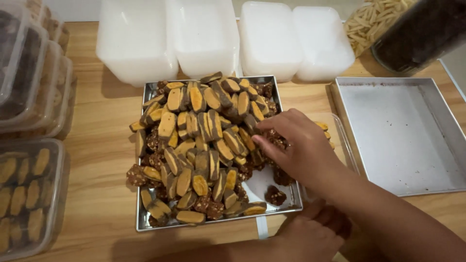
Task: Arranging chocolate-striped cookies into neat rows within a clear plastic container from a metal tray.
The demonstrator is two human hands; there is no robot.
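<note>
Head view: right hand (296,145) reaches over the right side of a square silver metal tray (145,225) heaped with oval orange-and-brown striped cookies (194,140) mixed with dark brown nut-studded cookies (153,145). Right fingers are narrowed, tips pinching at the cookies near the tray's right edge; can't tell if a piece is actually gripped. Left hand (306,237) sits at the near edge of the light wooden table (97,126), just off the tray's near-right corner, fingers curled; can't tell if it holds anything. A clear plastic container (340,138) stands just beside the tray's right edge, mostly hidden behind the right hand, a few striped cookies visible at its far side. Tray lies mid-table. Right of it, an empty rectangular silver baking pan (403,140) with crumbs. Along the far edge, stacks of white translucent plastic boxes (204,39). Left edge: lidded clear tubs already filled with cookies (29,194), stacked further back. Far-right corner: a jar of pale stick-shaped snacks (374,19) and a jar of dark contents (417,39), both tilted in view.
</note>
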